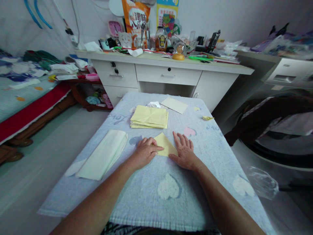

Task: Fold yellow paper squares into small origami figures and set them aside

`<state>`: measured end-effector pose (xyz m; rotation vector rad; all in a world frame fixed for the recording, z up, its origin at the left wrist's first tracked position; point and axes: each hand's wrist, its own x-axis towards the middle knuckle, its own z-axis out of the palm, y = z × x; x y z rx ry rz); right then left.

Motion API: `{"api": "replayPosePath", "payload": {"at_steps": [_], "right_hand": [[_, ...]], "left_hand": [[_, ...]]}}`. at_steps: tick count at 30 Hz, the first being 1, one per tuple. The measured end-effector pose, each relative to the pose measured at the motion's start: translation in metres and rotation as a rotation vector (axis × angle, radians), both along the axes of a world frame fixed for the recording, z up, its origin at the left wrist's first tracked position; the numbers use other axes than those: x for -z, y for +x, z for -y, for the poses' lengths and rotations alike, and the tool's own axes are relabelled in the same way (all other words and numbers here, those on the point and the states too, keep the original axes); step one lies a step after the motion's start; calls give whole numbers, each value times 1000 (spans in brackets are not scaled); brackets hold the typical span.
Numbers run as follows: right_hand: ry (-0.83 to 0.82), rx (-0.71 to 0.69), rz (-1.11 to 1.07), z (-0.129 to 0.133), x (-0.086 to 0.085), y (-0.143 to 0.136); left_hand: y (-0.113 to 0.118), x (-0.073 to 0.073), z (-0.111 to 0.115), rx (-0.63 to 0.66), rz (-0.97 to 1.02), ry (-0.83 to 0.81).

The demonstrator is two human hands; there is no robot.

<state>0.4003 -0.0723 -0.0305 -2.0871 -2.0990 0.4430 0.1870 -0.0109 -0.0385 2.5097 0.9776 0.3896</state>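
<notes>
A yellow paper folded to a triangle (166,145) lies flat on the cloth-covered table between my two hands. My left hand (147,150) rests on its left side, index finger stretched across the paper and the other fingers curled. At the paper's right corner, my right hand (184,150) lies flat with fingers spread, its thumb touching the edge. Beyond them sits a stack of yellow paper sheets (149,116). A folded pale green paper bundle (104,155) is left of my left hand.
A cream card (174,105) and crumpled white paper (154,104) lie behind the stack. A small folded yellow piece (207,118) is at the table's right. Beyond stands a cluttered white desk (168,75); a washing machine (283,73) is right, a bed (31,98) left.
</notes>
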Motion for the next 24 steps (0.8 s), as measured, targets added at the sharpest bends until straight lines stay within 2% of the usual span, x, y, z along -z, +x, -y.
{"api": "replayPosePath", "payload": {"at_steps": [5, 10, 14, 19, 24], "right_hand": [[-109, -33, -50, 1, -8, 12], [-110, -105, -103, 1, -7, 23], [8, -78, -149, -1, -6, 21], [210, -99, -136, -4, 0, 8], [282, -141, -176, -5, 5, 0]], "left_hand": [[-1, 2, -1, 0, 2, 3], [-2, 6, -1, -10, 51, 28], [-2, 8, 0, -112, 134, 75], [-1, 9, 0, -120, 202, 46], [-1, 11, 0, -156, 362, -123]]}}
